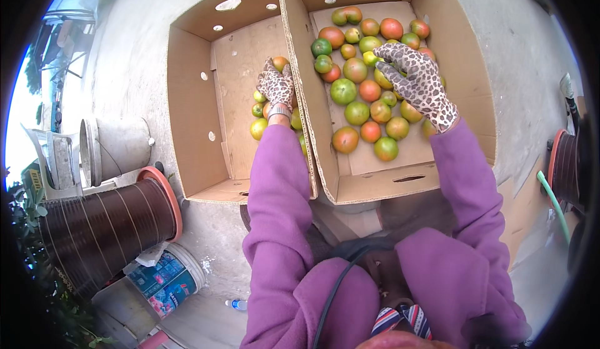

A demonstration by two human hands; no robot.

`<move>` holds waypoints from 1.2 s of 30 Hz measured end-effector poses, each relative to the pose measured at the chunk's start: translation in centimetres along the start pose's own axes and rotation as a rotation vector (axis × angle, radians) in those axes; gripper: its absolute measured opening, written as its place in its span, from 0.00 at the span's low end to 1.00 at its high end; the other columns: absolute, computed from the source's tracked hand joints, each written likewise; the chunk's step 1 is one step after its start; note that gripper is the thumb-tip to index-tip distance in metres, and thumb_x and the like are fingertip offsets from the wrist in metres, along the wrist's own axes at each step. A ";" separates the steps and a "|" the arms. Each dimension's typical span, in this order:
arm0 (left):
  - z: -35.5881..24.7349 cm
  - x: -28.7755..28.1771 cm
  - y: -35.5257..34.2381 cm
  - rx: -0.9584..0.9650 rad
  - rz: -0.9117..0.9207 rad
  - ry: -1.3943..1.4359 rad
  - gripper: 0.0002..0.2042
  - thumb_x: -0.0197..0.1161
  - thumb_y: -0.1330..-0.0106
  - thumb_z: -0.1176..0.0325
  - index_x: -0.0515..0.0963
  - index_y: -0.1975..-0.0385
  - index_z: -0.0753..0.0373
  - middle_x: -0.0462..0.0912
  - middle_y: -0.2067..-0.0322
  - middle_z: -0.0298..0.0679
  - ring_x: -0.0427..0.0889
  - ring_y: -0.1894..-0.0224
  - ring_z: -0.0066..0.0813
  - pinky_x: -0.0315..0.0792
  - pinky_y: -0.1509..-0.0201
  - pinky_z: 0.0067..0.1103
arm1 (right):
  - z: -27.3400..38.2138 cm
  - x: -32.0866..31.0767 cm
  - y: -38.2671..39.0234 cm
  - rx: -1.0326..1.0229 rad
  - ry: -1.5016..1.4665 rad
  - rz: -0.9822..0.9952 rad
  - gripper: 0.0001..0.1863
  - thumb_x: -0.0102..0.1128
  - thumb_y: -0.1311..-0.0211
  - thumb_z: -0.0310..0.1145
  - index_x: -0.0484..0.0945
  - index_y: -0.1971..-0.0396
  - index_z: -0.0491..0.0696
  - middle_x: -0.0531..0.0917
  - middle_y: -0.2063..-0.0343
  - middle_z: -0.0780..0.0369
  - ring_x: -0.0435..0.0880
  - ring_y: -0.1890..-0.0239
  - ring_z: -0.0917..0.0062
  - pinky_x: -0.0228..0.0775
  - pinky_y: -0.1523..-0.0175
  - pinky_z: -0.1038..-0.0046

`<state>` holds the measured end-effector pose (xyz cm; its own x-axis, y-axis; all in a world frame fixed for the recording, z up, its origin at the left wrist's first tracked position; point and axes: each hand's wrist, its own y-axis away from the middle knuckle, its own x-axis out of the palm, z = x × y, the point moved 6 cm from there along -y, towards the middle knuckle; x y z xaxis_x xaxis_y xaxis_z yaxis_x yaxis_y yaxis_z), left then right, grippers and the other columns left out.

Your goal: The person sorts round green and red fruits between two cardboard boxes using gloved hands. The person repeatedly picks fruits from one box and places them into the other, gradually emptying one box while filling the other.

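Two open cardboard boxes lie side by side on a concrete floor. My left hand (275, 85), in a leopard-print glove, rests on a small cluster of tomatoes (258, 127) along the right wall of the left box (187, 99); whether it grips one I cannot tell. My right hand (419, 80), gloved the same, reaches into the right box (462, 55) over many green and orange-red tomatoes (356, 112), its fingers curled around a yellowish-green tomato (370, 57). Purple sleeves cover both forearms.
A large dark brown spool with orange rims (106, 230) lies at the left, a grey bucket (119, 146) behind it and a white printed bucket (169, 280) in front. A small bottle (237, 304) lies on the floor. A green hose (553, 202) and another spool are at right.
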<state>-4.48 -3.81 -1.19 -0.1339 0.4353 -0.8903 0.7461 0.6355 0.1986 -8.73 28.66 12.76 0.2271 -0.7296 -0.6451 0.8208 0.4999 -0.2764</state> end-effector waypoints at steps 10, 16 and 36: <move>-4.5 -5.2 -1.2 0.026 -0.389 0.128 0.26 0.63 0.40 0.56 0.74 0.49 0.72 0.80 0.54 0.55 0.80 0.52 0.43 0.71 0.45 0.29 | -5.2 -6.6 -1.9 0.226 0.157 -0.151 0.18 0.58 0.38 0.38 0.77 0.49 0.51 0.82 0.54 0.59 0.82 0.54 0.69 0.73 0.47 0.71; -19.4 -11.8 11.5 0.406 -0.208 1.000 0.18 0.61 0.35 0.70 0.72 0.48 0.71 0.79 0.54 0.46 0.78 0.53 0.28 0.71 0.48 0.21 | -12.7 -8.0 1.3 0.461 0.407 0.208 0.20 0.56 0.41 0.31 0.76 0.47 0.50 0.81 0.52 0.56 0.80 0.49 0.63 0.71 0.44 0.66; -20.3 0.4 13.4 0.859 0.011 0.103 0.22 0.63 0.40 0.57 0.77 0.52 0.66 0.79 0.54 0.50 0.78 0.52 0.45 0.71 0.46 0.34 | -12.9 -3.2 9.9 0.610 0.679 0.787 0.18 0.63 0.50 0.44 0.82 0.65 0.46 0.84 0.68 0.54 0.84 0.66 0.61 0.76 0.62 0.59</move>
<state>-7.80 17.78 9.47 -0.1514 0.5201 -0.8406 0.9765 -0.0534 -0.2089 -8.04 41.96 2.89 0.6050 0.1625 -0.7795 0.7356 0.2607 0.6253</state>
